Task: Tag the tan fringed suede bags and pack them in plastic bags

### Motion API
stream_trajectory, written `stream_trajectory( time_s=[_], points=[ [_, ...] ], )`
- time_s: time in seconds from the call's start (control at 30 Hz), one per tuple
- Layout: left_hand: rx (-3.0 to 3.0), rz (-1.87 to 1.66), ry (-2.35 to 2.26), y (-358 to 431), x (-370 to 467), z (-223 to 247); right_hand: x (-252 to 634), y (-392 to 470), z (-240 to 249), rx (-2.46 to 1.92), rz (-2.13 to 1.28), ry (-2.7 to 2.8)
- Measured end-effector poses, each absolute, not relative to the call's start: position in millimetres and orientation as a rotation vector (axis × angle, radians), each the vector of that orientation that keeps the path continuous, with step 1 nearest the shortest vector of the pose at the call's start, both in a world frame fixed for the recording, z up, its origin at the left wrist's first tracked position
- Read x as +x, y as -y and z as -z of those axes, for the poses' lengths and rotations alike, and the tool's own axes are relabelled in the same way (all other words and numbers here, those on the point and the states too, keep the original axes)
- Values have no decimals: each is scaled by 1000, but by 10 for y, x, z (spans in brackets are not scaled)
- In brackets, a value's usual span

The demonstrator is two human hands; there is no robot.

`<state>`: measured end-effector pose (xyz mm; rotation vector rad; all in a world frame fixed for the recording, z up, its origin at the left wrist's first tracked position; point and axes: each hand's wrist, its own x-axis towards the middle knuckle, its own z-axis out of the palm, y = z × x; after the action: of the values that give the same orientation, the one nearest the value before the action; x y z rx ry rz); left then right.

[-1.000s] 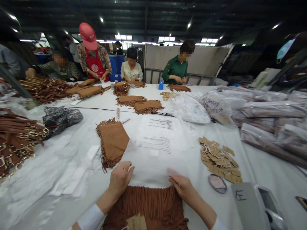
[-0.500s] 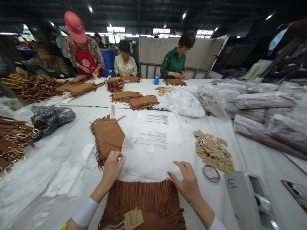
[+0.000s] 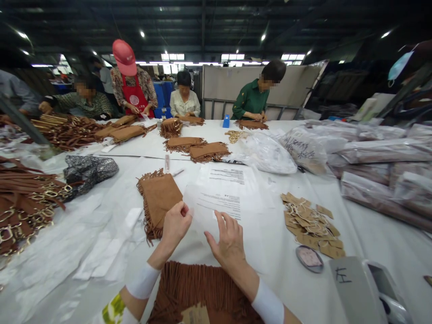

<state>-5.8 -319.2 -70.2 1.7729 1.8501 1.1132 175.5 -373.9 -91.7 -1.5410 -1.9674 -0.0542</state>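
A translucent plastic bag (image 3: 222, 186) printed with dark text lies on the white table in front of me. My left hand (image 3: 177, 222) pinches its left edge, which is lifted a little. Over the bag's near part is my right hand (image 3: 229, 240), fingers spread; I cannot tell whether they touch the plastic. Below my wrists lies a dark brown fringed suede bag (image 3: 202, 288), with a tan paper tag (image 3: 195, 315) on it. A lighter brown fringed bag (image 3: 160, 202) rests just beyond my left hand.
Paper tags with strings (image 3: 310, 225) lie right, near a round tin (image 3: 309, 258) and grey dispenser (image 3: 354, 288). Brown straps with gold buckles (image 3: 27, 202) are heaped left. Wrapped bundles (image 3: 381, 153) stack at right. Several co-workers (image 3: 133, 90) work across the table.
My left hand has closed on the plastic bag's left edge and raised it. My right hand has moved left, over the bag. The view has shifted slightly.
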Motion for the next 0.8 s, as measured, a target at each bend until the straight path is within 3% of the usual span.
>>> stream_trajectory(
  time_s=[0.2, 0.43, 0.6, 0.7, 0.8],
  points=[
    [1701, -1200, -1747, 3285, -396, 695, 2368, 3681, 1246, -1699, 229, 2101],
    [844, -1388, -1401, 3469, -763, 1218, 3042, 3901, 1431, -1686, 63, 1884],
    [703, -1307, -1307, 3453, -738, 1303, 2999, 3871, 1478, -1738, -517, 1252],
    [649, -1204, -1265, 3420, -738, 1305, 3005, 3772, 1471, -1497, -1068, 729],
    [611, -1093, -1229, 3432, -743, 1315, 3008, 3680, 1436, -1334, -1317, 584]
  ],
)
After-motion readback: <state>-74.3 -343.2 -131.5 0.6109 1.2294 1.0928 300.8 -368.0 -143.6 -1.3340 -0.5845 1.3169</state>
